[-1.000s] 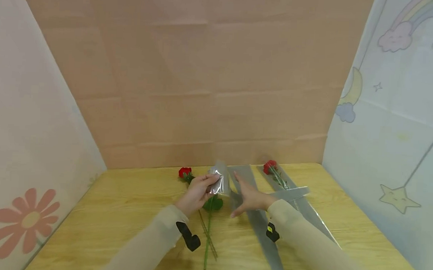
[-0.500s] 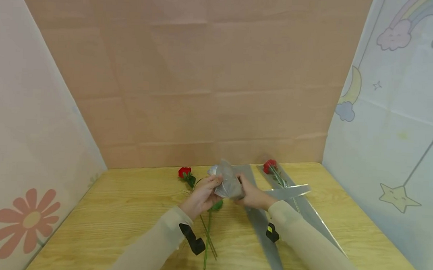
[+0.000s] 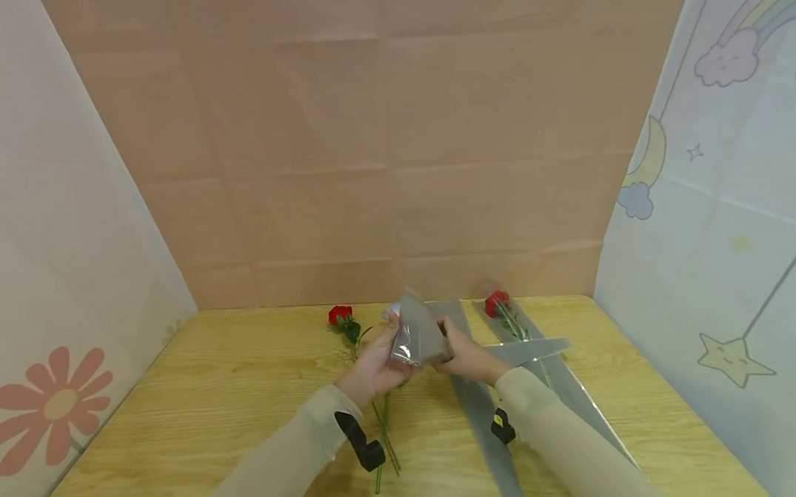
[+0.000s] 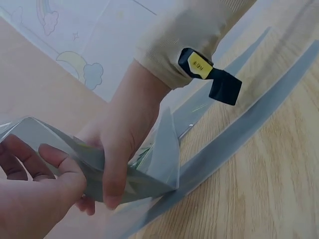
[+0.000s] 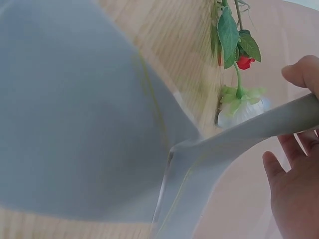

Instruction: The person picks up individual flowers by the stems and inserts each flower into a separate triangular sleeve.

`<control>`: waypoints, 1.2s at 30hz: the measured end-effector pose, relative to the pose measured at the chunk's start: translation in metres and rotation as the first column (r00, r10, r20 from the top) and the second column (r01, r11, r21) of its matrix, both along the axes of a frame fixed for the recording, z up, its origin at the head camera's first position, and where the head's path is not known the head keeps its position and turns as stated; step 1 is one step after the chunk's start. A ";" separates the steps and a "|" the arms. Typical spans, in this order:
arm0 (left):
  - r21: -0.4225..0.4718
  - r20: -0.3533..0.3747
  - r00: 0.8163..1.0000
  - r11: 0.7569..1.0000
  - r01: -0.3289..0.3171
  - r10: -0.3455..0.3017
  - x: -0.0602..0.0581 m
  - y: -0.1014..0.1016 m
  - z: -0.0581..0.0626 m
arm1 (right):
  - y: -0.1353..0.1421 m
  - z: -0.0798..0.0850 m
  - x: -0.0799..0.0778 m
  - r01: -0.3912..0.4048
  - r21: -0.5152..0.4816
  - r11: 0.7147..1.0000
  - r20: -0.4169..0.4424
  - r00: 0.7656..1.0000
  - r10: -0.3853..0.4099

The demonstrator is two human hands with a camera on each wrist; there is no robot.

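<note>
While the step in hand looks like shaping a wrap, your right hand (image 3: pixel 461 353) pinches the folded sheet of translucent grey plastic film (image 3: pixel 421 335) above the yellow wood-grain worktop (image 3: pixel 245 390), and your left hand (image 3: pixel 371 366) cups it loosely, thumb apart; next probably calls for steadying that edge, both forearms reaching forward and inward, right thumb across the film

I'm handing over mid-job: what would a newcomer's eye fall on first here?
Probably the left red rose toward the far edge of the table, and the right red rose across from it. Next, likely the glossy grey wrap held between the left hand and right hand, below the head view's centre.
</note>
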State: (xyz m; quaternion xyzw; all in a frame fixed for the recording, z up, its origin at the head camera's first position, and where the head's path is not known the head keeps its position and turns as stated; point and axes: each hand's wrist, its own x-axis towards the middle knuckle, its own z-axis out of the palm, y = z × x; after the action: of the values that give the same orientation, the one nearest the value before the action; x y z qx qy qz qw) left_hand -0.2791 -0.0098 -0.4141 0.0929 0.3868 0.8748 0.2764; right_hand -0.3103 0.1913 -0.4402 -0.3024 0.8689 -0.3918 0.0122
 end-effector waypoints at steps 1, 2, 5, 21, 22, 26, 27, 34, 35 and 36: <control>0.009 0.002 1.000 1.000 0.017 -0.017 0.001 0.001 0.000 | 0.000 0.000 0.000 -0.005 -0.002 1.000 -0.004 1.000 0.005; 0.017 0.008 1.000 0.999 0.027 -0.027 0.002 0.002 0.001 | -0.001 0.000 -0.001 -0.009 -0.004 1.000 -0.006 1.000 0.009; 0.034 0.016 0.999 0.998 0.046 -0.047 0.003 0.004 0.000 | -0.001 -0.001 -0.001 -0.019 -0.009 1.000 -0.011 1.000 0.019; -0.545 -0.650 0.711 0.487 -0.682 0.269 -0.020 -0.041 0.021 | 0.014 0.012 0.001 0.173 0.096 0.980 -0.174 0.972 -0.155; -0.591 -0.612 0.758 0.507 -0.627 0.224 -0.020 -0.043 0.024 | 0.014 0.013 0.001 0.185 0.122 0.975 -0.205 0.966 -0.158; -0.712 -0.513 0.858 0.543 -0.446 0.032 -0.021 -0.044 0.034 | 0.016 0.014 0.001 0.237 0.222 0.946 -0.326 0.932 -0.157; -0.725 -0.533 0.846 0.516 -0.456 -0.001 -0.021 -0.044 0.036 | 0.016 0.015 0.000 0.246 0.240 0.939 -0.351 0.924 -0.152; -0.735 -0.641 0.765 0.337 -0.588 -0.064 -0.024 -0.047 0.033 | 0.015 0.014 0.002 0.241 0.320 0.916 -0.417 0.904 -0.092; -0.744 -0.622 0.781 0.354 -0.566 -0.059 -0.024 -0.047 0.033 | 0.015 0.014 0.002 0.244 0.325 0.914 -0.421 0.903 -0.091; -0.749 -0.613 0.788 0.361 -0.556 -0.060 -0.025 -0.047 0.032 | 0.015 0.014 0.002 0.248 0.331 0.910 -0.430 0.899 -0.089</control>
State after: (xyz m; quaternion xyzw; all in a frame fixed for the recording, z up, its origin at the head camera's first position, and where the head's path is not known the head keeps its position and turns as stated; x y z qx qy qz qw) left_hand -0.3044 -0.0568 -0.3824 0.1086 0.8672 0.4858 0.0147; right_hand -0.3078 0.2067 -0.4265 -0.2909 0.9345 -0.1456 -0.1448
